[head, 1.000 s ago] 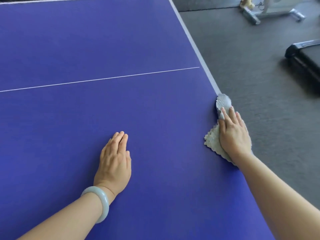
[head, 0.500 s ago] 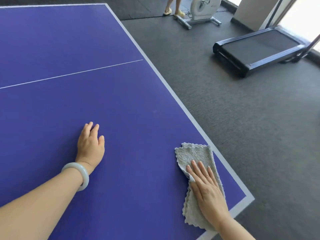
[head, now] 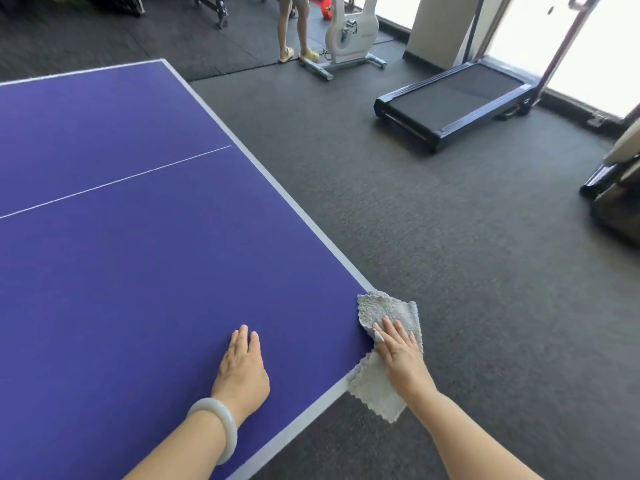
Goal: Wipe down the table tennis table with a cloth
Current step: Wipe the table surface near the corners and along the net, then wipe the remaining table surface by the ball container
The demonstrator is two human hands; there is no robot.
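The blue table tennis table (head: 138,258) fills the left of the view, its white-edged near right corner close to me. A grey cloth (head: 381,313) lies over that corner, part of it hanging past the edge. My right hand (head: 398,355) presses flat on the cloth with straight fingers. My left hand (head: 242,368), a pale bangle on its wrist, rests flat on the bare table top a little to the left of the cloth.
Dark carpet (head: 450,271) surrounds the table on the right. A black treadmill (head: 453,102) stands at the back right, a white exercise bike (head: 349,39) behind it, with a person's legs (head: 294,29) beside the bike. Another machine (head: 616,181) sits at the far right.
My right hand has slid the cloth along the table's right side to the near corner, where it now overhangs the edge. My left hand stays flat on the table. The view has lifted.
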